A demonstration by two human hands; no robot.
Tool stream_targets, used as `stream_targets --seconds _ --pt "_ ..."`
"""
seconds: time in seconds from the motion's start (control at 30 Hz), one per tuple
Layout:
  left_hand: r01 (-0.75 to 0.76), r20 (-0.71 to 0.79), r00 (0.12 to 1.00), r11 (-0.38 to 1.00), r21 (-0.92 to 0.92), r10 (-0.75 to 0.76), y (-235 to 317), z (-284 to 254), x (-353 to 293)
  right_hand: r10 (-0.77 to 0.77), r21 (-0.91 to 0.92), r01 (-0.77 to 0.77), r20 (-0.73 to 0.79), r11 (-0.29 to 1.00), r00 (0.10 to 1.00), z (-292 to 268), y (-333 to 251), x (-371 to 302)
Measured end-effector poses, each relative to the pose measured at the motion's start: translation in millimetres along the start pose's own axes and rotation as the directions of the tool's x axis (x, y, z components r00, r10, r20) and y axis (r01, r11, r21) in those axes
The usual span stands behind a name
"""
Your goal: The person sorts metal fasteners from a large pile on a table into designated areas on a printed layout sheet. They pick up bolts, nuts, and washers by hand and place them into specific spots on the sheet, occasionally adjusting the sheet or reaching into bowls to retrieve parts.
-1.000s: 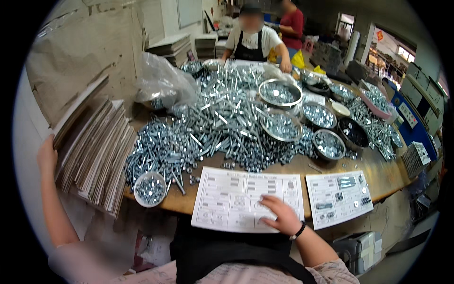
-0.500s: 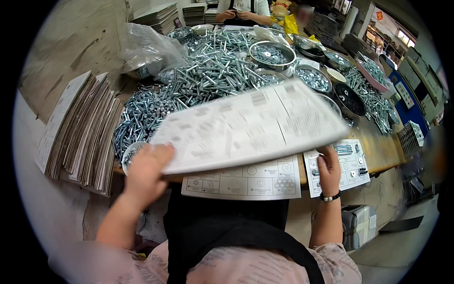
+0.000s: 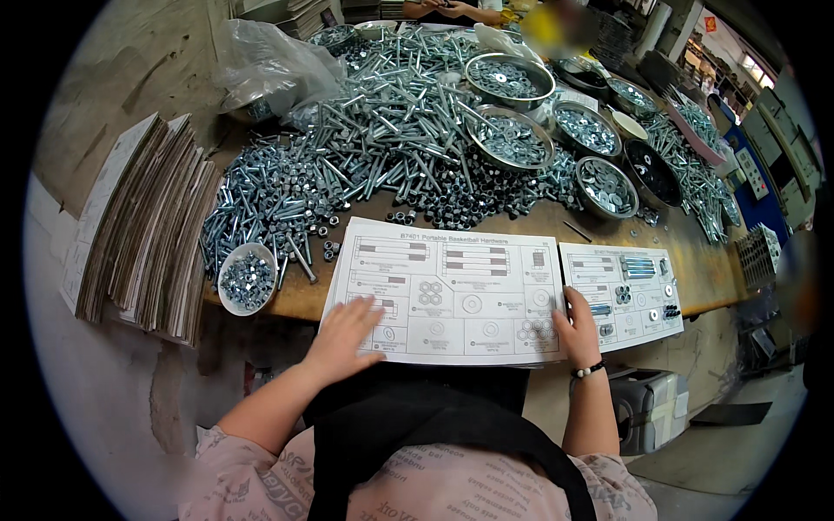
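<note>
A white printed card (image 3: 452, 295) with outline drawings of bolts, nuts and washers lies flat at the table's front edge, its near side overhanging. My left hand (image 3: 341, 339) rests on the card's left part, fingers spread and open. At the card's right edge, my right hand (image 3: 576, 330) grips it, thumb on top and fingers along the side. Right of this hand lies a second printed card (image 3: 651, 300), carrying rods, nuts, washers and small black parts over its drawings.
A heap of bolts (image 3: 382, 130) covers the table's middle. Nuts fill a white bowl (image 3: 276, 276) on the left. Metal bowls of washers (image 3: 608, 213) stand at the right. A leaning stack of cards (image 3: 143, 234) is far left. Another person's hands (image 3: 452, 9) show at the back.
The large card, tilted in the air and blurred before, now lies flat at the table's front edge. My left hand has let go of its edge and moved onto its surface.
</note>
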State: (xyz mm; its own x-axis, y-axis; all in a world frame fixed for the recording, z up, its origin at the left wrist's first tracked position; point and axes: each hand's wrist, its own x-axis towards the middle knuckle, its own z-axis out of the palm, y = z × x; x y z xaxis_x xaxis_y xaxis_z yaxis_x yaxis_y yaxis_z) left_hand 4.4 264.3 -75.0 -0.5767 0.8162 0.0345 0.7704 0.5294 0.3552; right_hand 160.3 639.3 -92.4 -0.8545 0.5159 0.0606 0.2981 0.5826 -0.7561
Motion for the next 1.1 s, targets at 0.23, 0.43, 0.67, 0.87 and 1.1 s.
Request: stream_targets --seconds 0.23,0.43,0.67,0.87,1.1 --pt "0.331 -0.139 0.804 0.629 -0.703 -0.579 -56 17 30 0.189 0.124 -0.207 0.144 0.971 0.971 11 -23 21" --pt "0.238 0.139 0.836 0.124 -0.963 -0.53 -54 11 32 0.203 0.114 -0.223 0.163 0.968 0.966 16 -25 13" --pt "0.22 -0.288 0.91 0.937 -0.272 -0.297 -34 -8 70 0.012 -0.134 -0.015 -0.026 0.991 1.0 0 -12 69" --pt "-0.011 -0.107 0.994 0.997 0.07 0.019 3 23 131 -0.122 -0.229 0.101 -0.08 0.968 0.989 4 15 183" --pt "-0.02 -0.116 0.993 0.997 0.071 0.028 0 29 134 0.109 -0.496 -0.128 -0.067 0.859 0.992 27 33 251"
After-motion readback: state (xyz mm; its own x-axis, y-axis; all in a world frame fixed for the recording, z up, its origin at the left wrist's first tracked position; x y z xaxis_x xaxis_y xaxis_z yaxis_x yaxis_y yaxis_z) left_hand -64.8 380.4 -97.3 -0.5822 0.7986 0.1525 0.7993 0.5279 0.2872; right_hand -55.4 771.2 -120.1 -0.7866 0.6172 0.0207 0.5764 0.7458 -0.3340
